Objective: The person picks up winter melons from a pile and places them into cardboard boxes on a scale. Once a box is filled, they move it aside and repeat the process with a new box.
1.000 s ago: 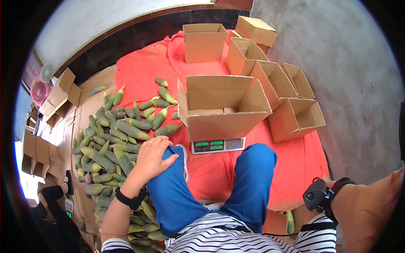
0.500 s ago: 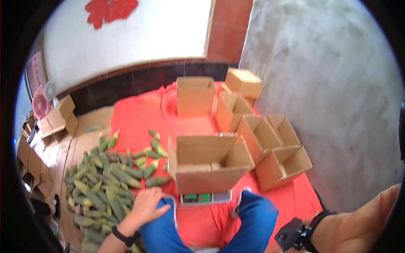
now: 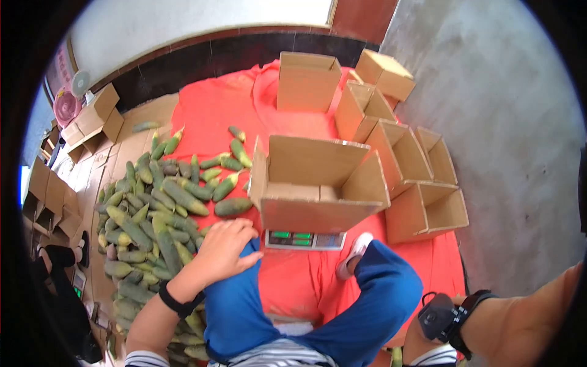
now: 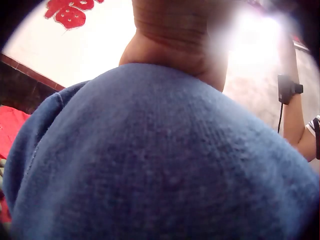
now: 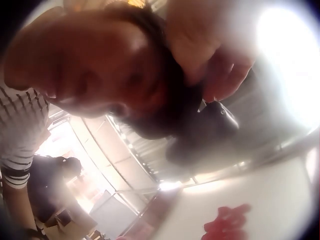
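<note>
My left hand (image 3: 225, 251) rests on the left blue-trousered knee (image 3: 235, 293), fingers loosely spread. Seen from the left wrist, the blue cloth (image 4: 155, 155) fills most of the view under the hand's heel (image 4: 175, 55). Raised beside the head, my right hand (image 5: 215, 55) has curled fingers gripping the edge of a dark device (image 5: 220, 122) worn there. Only the right wrist and forearm (image 3: 513, 321) show in the head view. In front of the knees, an open cardboard box (image 3: 318, 214) stands on a digital scale (image 3: 330, 241) with lit green displays.
Left of the scale lies a large pile of long green vegetables (image 3: 159, 208) with pale tapered ends. Several open cartons (image 3: 422, 214) stand at the right on the red cloth (image 3: 214, 110), near a grey wall (image 3: 501, 122). Another person's dark-clothed legs (image 3: 58, 306) show at the far left.
The head view has tilted up and then back down. My left hand has stayed on the knee and my right arm raised. The right knee has shifted outward, showing the shoe.
</note>
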A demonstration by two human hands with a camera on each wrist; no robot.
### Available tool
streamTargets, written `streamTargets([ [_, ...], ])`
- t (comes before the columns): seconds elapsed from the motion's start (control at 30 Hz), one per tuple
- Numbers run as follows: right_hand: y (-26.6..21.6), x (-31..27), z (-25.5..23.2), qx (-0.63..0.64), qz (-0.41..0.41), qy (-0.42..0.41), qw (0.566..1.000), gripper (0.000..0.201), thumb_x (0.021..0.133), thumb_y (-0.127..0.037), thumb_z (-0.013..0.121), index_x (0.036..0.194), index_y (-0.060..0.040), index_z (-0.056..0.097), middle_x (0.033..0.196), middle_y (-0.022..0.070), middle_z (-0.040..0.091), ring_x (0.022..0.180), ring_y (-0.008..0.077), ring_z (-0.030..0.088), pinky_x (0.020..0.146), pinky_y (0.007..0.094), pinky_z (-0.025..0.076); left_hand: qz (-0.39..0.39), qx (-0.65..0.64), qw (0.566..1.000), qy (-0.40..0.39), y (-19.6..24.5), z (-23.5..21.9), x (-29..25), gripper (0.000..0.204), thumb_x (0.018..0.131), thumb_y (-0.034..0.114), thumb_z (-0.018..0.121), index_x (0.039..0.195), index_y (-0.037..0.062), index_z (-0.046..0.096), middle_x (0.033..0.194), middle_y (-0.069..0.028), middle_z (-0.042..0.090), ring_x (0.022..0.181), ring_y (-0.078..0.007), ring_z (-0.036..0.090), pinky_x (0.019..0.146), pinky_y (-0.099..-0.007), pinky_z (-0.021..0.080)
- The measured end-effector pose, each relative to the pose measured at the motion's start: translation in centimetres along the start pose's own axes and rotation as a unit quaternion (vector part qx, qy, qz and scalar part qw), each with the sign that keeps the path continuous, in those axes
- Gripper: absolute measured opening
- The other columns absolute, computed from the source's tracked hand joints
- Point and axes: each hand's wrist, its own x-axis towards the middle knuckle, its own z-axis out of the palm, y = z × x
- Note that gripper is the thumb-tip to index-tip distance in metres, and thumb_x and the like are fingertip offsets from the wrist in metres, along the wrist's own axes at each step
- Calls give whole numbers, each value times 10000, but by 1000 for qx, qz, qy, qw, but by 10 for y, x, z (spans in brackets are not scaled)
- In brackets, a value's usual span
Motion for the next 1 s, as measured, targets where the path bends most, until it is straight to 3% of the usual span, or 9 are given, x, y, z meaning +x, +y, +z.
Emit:
streamTargets([
  [0.4, 10, 2, 12, -66, 78, -47, 994, 369, 918, -228, 598, 1279, -176, 545, 1277, 6, 533, 1036, 136, 561, 755, 304, 489, -19, -76, 997, 0, 10, 9, 4, 315, 853, 287, 631, 1088, 82, 586, 1220, -130, 538, 1136, -316, 514, 966, -423, 396],
  [0.47, 7, 3, 18, -67, 90, -50, 992, 371, 924, -234, 592, 1288, -180, 542, 1290, 3, 529, 1046, 135, 558, 760, 305, 488, -16, -232, 971, 48, 8, 11, 2, 286, 901, 266, 588, 1096, 57, 574, 1248, -143, 521, 1183, -314, 487, 995, -417, 380],
  [0.53, 25, 3, 51, 92, -140, 207, 964, 354, 920, -227, 591, 1268, -176, 550, 1274, -43, 538, 1064, 102, 546, 769, 284, 491, -51, -283, 956, 52, 2, 16, -8, 269, 936, 242, 545, 1117, 45, 572, 1269, -148, 507, 1214, -311, 468, 1021, -409, 359],
  [0.6, 26, -2, 54, 168, -245, 332, 895, 346, 918, -224, 591, 1258, -173, 554, 1266, -67, 543, 1073, 86, 541, 774, 273, 493, -123, -332, 931, 86, -11, 20, -24, 278, 946, 228, 524, 1141, 36, 571, 1278, -149, 503, 1220, -289, 469, 1030, -402, 358],
  [0.63, 16, -8, 47, 213, -150, 216, 941, 354, 909, -200, 597, 1259, -166, 555, 1248, -61, 560, 1122, 82, 525, 813, 282, 499, -153, -342, 923, 86, -23, 28, -35, 281, 959, 217, 501, 1155, 28, 569, 1284, -161, 499, 1219, -265, 471, 1003, -380, 393],
  [0.7, 11, -17, 36, 256, -48, 96, 961, 363, 899, -176, 602, 1259, -159, 556, 1231, -55, 578, 1171, 78, 509, 851, 292, 506, -219, -316, 918, 97, -51, 51, -62, 268, 940, 189, 536, 1139, 11, 564, 1219, -154, 523, 1141, -249, 521, 943, -362, 444],
  [0.9, 36, -32, 20, 294, -69, 133, 944, 397, 891, -162, 607, 1283, -162, 542, 1306, 77, 542, 1203, 96, 501, 935, 326, 490, -454, -122, 860, 200, -157, 140, -179, 359, 811, 138, 657, 1120, -7, 546, 1092, -185, 563, 1035, -321, 548, 903, -387, 442],
  [0.93, 56, -48, 10, 97, 73, 125, 985, 338, 891, -177, 556, 1213, -74, 552, 1232, 128, 562, 1119, 142, 537, 901, 325, 485, -477, -68, 839, 254, -177, 148, -194, 394, 784, 129, 668, 1121, -29, 538, 1092, -207, 565, 1052, -358, 536, 926, -404, 423],
  [1.0, 98, -69, 5, -180, 279, 60, 941, 265, 876, -114, 496, 1077, 30, 589, 1185, 181, 578, 1060, 219, 567, 862, 327, 487, -530, -13, 803, 271, -203, 159, -213, 458, 763, 154, 695, 1137, -47, 525, 1110, -223, 559, 1053, -381, 528, 941, -421, 411],
])
